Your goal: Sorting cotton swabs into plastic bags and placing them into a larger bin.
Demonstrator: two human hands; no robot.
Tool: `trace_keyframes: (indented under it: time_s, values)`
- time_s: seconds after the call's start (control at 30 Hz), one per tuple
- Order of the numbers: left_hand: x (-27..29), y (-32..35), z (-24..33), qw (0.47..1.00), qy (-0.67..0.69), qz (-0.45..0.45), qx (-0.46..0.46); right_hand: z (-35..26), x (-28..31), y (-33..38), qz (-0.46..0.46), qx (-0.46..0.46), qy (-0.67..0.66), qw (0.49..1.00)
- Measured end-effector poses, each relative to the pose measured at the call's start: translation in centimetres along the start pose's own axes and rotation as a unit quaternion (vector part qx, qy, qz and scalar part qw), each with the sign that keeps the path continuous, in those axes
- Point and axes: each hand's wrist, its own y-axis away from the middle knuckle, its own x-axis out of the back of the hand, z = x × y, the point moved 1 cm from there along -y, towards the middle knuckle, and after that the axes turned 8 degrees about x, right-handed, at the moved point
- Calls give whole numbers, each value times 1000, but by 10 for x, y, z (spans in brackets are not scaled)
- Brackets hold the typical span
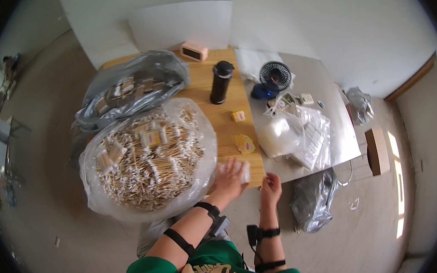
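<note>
My left hand (pixel 228 181) lies flat near the table's front edge, fingers stretched out over a clear, whitish plastic packet (pixel 245 172) that it partly covers. Just past the table's front right corner, my right hand (pixel 271 188) is closed with its fingertips together; whatever they may hold is too small to make out. Left of my left hand, a big clear plastic bag (pixel 209 142) stands open, full of loose wooden cotton swabs (pixel 172 163). Some bundled swabs rest on top of the heap. Beyond my hands lie yellow printed cards (pixel 245 143) and a small yellow box (pixel 238 116).
A grey plastic bag (pixel 171 63) with bundles sits behind the swabs. A black bottle (pixel 221 82) and a pink clock (pixel 194 51) stand farther back. On the metal table (pixel 339 132) at right are a small fan (pixel 275 76) and clear plastic bags (pixel 280 134). A grey bag (pixel 316 200) lies below.
</note>
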Motion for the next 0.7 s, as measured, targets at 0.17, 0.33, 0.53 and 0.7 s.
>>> trace_keyframes:
  time_s: [0.17,0.33,0.53,0.7]
  values:
    - [76,39,40,969,175,12,-172,-12,46,36,85,-69,-72,991]
    - [184,50,-18,931,295,148,-153,-47,51,26,112,-57,-99,987]
    - [210,37,-155,962,29,251,104,-103,-3,22,48,-1,-151,987]
    - [200,37,-191,976,-26,171,131,-161,-69,39,-56,41,-170,983]
